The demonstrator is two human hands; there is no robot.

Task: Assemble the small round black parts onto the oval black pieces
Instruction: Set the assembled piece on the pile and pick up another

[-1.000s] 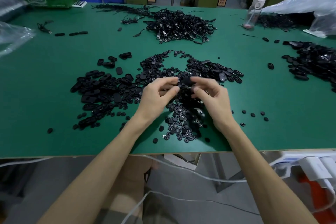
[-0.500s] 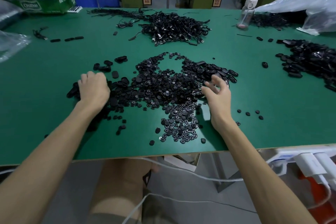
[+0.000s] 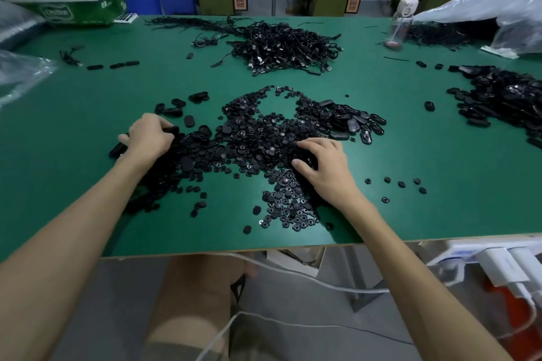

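Nearest the worktop (image 3: 73,132) edge lie the round parts (image 3: 289,211). The right hand (image 3: 325,168) rests fingers-down among them (whether it pinches one, I cannot tell). The left hand (image 3: 149,138) is curled tight round oval pieces (image 3: 205,130) at the left heap. Beyond sits a tangle of cables (image 3: 281,44).
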